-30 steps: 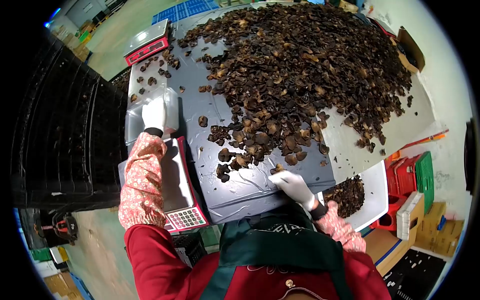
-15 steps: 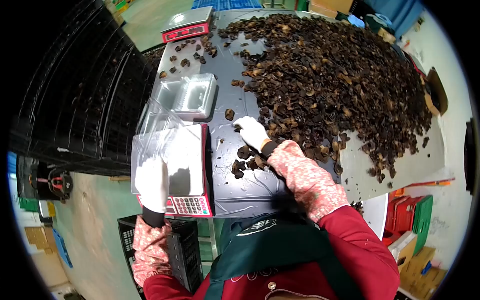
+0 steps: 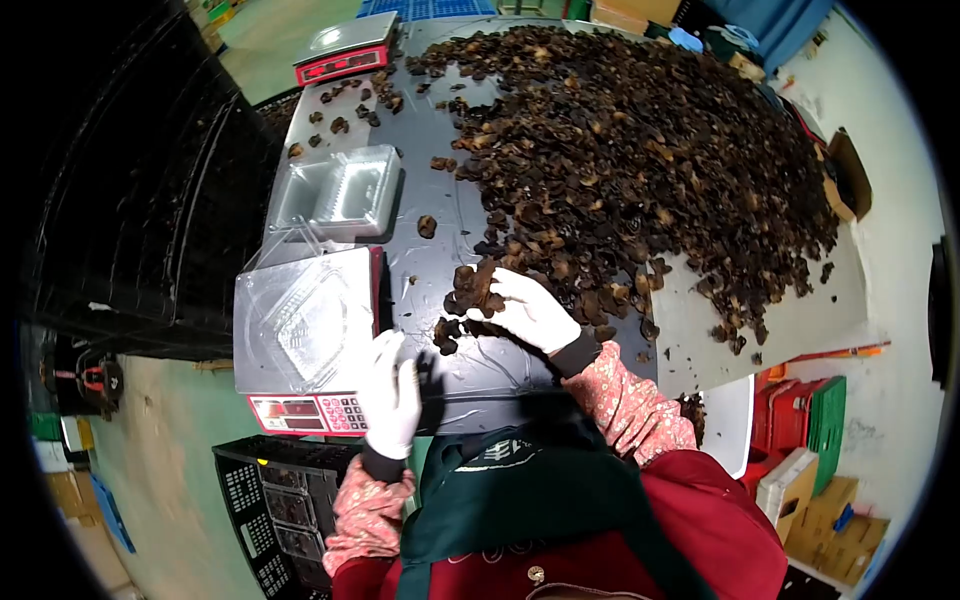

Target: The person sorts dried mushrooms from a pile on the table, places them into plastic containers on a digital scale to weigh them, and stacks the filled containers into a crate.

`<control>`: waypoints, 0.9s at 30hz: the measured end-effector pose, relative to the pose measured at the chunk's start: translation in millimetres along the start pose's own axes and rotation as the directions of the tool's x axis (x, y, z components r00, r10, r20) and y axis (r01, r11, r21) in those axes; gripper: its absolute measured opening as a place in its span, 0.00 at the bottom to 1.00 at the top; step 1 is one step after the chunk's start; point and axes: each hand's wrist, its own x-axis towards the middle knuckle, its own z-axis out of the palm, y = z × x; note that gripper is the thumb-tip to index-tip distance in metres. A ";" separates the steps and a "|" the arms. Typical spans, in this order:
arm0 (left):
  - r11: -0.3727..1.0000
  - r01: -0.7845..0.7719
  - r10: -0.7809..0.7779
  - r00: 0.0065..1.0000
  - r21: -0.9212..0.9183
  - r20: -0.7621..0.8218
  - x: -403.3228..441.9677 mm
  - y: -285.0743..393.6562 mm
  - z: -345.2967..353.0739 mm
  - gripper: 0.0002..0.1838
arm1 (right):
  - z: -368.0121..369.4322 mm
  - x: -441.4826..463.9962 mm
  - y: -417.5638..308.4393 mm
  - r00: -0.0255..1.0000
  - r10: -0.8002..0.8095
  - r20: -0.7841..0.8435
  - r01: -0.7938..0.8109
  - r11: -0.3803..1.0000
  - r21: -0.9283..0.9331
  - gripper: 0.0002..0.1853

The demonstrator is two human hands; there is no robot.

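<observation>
A clear plastic box with its lid raised lies on the pan of the near red-and-white scale. My left hand, white-gloved, is beside the scale's right front corner, fingers apart and holding nothing. In my right hand, also gloved, is a clump of dark dried mushroom pieces, gripped over the grey table surface. A few loose pieces lie just below that clump. The large heap of dark pieces spreads behind and to the right of my right hand.
Stacked clear boxes stand behind the near scale. A second scale is at the far left corner. Black crates rise on the left, and another black crate is below the table edge. A white bin sits at the right.
My left hand has let go of the clear box, now lying on the scale, and moved right. My right hand has moved slightly nearer to me and taken up a clump of pieces.
</observation>
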 end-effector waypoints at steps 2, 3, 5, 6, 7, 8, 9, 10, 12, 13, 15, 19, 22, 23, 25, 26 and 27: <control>0.996 -0.013 0.014 1.000 -0.089 0.011 13.0 21.7 30.1 0.20 | -0.5 -16.4 -0.6 0.997 0.052 -0.048 -0.047 0.993 0.112 0.18; 0.987 0.027 -0.021 0.999 -0.158 0.042 18.3 29.2 43.1 0.21 | -3.8 -24.6 -1.8 0.992 0.117 -0.048 -0.097 0.944 0.316 0.19; 0.901 0.216 -0.161 0.972 -0.378 0.171 25.6 43.7 64.8 0.25 | -5.4 -45.6 -9.3 0.984 0.126 -0.124 -0.080 0.943 0.323 0.23; 0.837 0.301 -0.202 0.946 -0.457 0.254 29.8 51.3 73.0 0.27 | -12.5 -55.7 -6.9 0.984 0.105 -0.147 -0.061 0.959 0.278 0.24; 0.793 0.380 -0.218 0.907 -0.475 0.361 28.1 46.5 87.7 0.30 | -14.1 -65.8 -8.0 0.976 0.117 -0.185 -0.063 0.959 0.275 0.24; 0.799 0.345 -0.177 0.918 -0.493 0.356 25.7 47.3 103.7 0.29 | -15.1 -74.9 -8.8 0.967 0.127 -0.220 -0.064 0.960 0.273 0.24; 0.815 0.314 -0.140 0.923 -0.487 0.359 21.0 45.1 117.2 0.28 | -7.6 -86.4 -22.0 0.971 0.072 -0.227 -0.054 0.995 0.087 0.24; 0.831 0.280 -0.103 0.927 -0.480 0.361 20.3 46.7 126.0 0.27 | -9.8 -99.3 -27.5 0.968 0.055 -0.243 -0.053 0.998 0.016 0.21; 0.735 0.415 -0.190 0.885 -0.537 0.424 14.4 49.8 132.2 0.23 | -29.0 -140.6 -36.2 0.956 -0.098 -0.276 -0.021 0.917 -0.399 0.15; 0.757 0.408 -0.201 0.889 -0.511 0.412 11.8 45.4 131.3 0.21 | -35.5 -163.6 -44.0 0.935 -0.077 -0.346 -0.075 0.912 -0.404 0.12; 0.852 0.314 -0.191 0.931 -0.419 0.309 8.2 27.0 130.7 0.14 | -57.6 -228.2 -55.3 0.777 0.008 -0.630 -0.033 0.999 -0.029 0.10; 0.992 0.034 -0.024 0.996 -0.122 0.085 17.6 3.3 134.2 0.11 | -112.8 -364.6 -62.0 0.240 -0.073 -0.968 -0.460 0.869 -0.179 0.24; 0.966 -0.157 0.194 0.965 -0.204 0.177 43.5 20.6 164.1 0.16 | -158.0 -422.6 -43.9 0.312 -0.492 -0.813 -0.907 0.100 -0.409 0.21; 0.963 -0.246 0.265 0.937 -0.109 0.227 47.8 31.5 175.1 0.20 | -161.4 -412.9 -43.8 0.358 -0.565 -0.743 -0.878 0.066 -0.474 0.23; 0.910 -0.404 0.339 0.854 0.094 0.395 52.8 43.3 195.7 0.31 | -138.3 -338.0 -61.6 0.480 -0.629 -0.611 -0.752 0.063 -0.656 0.26; 0.883 -0.432 0.314 0.832 0.181 0.457 55.3 44.4 200.5 0.32 | -131.2 -298.5 -65.1 0.553 -0.632 -0.544 -0.638 0.099 -0.763 0.27; 0.872 -0.433 0.303 0.844 0.228 0.443 55.5 40.3 202.2 0.32 | -128.3 -264.2 -59.5 0.623 -0.625 -0.470 -0.564 0.057 -0.824 0.30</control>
